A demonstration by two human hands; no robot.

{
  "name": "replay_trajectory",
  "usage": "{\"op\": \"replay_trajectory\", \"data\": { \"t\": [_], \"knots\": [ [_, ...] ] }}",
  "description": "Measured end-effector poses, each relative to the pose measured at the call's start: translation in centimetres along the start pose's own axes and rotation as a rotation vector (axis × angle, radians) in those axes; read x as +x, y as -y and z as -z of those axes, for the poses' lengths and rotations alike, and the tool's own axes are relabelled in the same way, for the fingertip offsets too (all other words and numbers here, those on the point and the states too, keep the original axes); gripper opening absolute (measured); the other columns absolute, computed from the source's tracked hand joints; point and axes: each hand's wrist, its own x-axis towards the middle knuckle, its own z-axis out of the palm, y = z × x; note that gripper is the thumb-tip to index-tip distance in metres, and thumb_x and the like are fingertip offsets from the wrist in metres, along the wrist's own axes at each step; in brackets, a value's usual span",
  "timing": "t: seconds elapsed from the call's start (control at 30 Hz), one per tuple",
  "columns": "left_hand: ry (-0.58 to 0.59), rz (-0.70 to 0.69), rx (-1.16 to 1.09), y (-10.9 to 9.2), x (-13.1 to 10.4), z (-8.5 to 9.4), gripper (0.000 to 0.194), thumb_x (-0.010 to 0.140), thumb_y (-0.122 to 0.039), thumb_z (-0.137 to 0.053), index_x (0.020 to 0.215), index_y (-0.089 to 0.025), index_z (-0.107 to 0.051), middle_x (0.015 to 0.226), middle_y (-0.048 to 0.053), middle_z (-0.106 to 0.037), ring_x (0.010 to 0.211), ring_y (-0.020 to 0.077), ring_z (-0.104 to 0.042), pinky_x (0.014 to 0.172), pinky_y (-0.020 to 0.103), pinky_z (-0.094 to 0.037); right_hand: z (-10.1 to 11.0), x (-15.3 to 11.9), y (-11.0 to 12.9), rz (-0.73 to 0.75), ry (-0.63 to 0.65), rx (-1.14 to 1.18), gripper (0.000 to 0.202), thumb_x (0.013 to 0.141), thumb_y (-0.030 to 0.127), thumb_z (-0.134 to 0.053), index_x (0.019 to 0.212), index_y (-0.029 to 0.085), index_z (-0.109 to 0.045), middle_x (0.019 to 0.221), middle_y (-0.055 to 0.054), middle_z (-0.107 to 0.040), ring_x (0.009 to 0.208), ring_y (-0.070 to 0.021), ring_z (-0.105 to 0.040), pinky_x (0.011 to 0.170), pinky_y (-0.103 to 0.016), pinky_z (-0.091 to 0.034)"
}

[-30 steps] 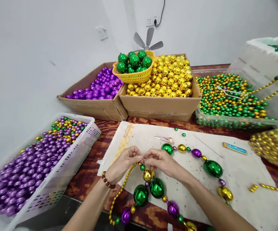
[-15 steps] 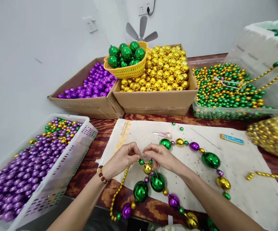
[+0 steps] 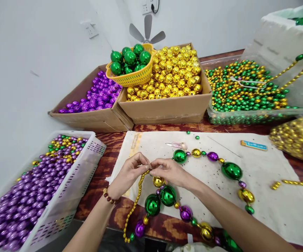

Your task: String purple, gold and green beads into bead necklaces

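My left hand [image 3: 132,170] and my right hand [image 3: 170,171] meet fingertip to fingertip over the white cloth [image 3: 193,185]. Both are closed in a pinch; a thin string shows between them, its ends hidden by the fingers. A strand of small gold beads [image 3: 133,206] hangs down from the left fingertips. Just under my right hand lies a gold ball [image 3: 158,181], beside two large green balls [image 3: 152,204] on the bead garland. The garland continues with purple, gold and green beads and curves round on the right, passing beneath my right forearm.
Cartons of purple balls [image 3: 96,94] and gold balls [image 3: 172,73] stand behind, with a yellow basket [image 3: 132,78]. A white crate [image 3: 69,185] is at left, a clear tub [image 3: 246,113] at back right. Small scissors [image 3: 176,145], a needle [image 3: 223,146] and a blue packet [image 3: 253,145] lie on the cloth.
My hands have come closer together, with their fingertips now meeting. The small green beads near the fingers are now mostly hidden. The camera view has shifted slightly.
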Motion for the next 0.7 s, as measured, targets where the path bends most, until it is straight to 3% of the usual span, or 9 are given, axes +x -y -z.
{"op": "replay_trajectory", "data": {
  "t": [0.23, 0.43, 0.57, 0.7],
  "knots": [
    [-0.117, 0.07, -0.324, 1.1, -0.4, -0.6, 0.017, 0.081, -0.023, -0.068, 0.077, -0.017, -0.052, 0.085, 0.001, -0.06, 0.078, 0.0128, -0.055, 0.073, 0.025, -0.043, -0.4, -0.5, 0.1, 0.065, -0.004, -0.076, 0.022, 0.082, 0.028, -0.065, 0.101, 0.02, -0.072, 0.08, 0.001, -0.066, 0.068, -0.013, -0.056, 0.064, -0.023, -0.043],
    [-0.155, -0.001, -0.196, 0.8, -0.9, -0.7, 0.017, 0.08, -0.026, -0.069, 0.077, -0.017, -0.055, 0.082, 0.001, -0.059, 0.077, 0.0131, -0.053, 0.074, 0.025, -0.042, -0.9, -0.7, -0.1, 0.075, -0.076, -0.24, 0.031, 0.084, 0.03, -0.063, 0.113, 0.024, -0.07, 0.074, 0.001, -0.065, 0.062, -0.0132, -0.054, 0.057, -0.023, -0.041],
    [-0.138, -0.023, -0.145, 0.4, -1.0, -0.6, 0.015, 0.082, -0.027, -0.066, 0.078, -0.018, -0.055, 0.083, 0.001, -0.057, 0.078, 0.013, -0.052, 0.074, 0.025, -0.042, -1.2, -0.6, -0.3, 0.145, -0.11, -0.172, 0.026, 0.082, 0.027, -0.067, 0.107, 0.023, -0.073, 0.097, -0.002, -0.071, 0.086, -0.0186, -0.062, 0.074, -0.027, -0.047],
    [-0.176, -0.038, -0.113, 0.2, -1.1, -0.7, 0.016, 0.082, -0.028, -0.067, 0.077, -0.018, -0.055, 0.082, 0.001, -0.057, 0.077, 0.0137, -0.052, 0.074, 0.025, -0.042, -1.3, -0.5, -0.2, 0.209, -0.161, -0.239, 0.021, 0.08, 0.023, -0.069, 0.1, 0.024, -0.075, 0.093, -0.002, -0.069, 0.088, -0.0183, -0.062, 0.081, -0.028, -0.045]
  ]
}}
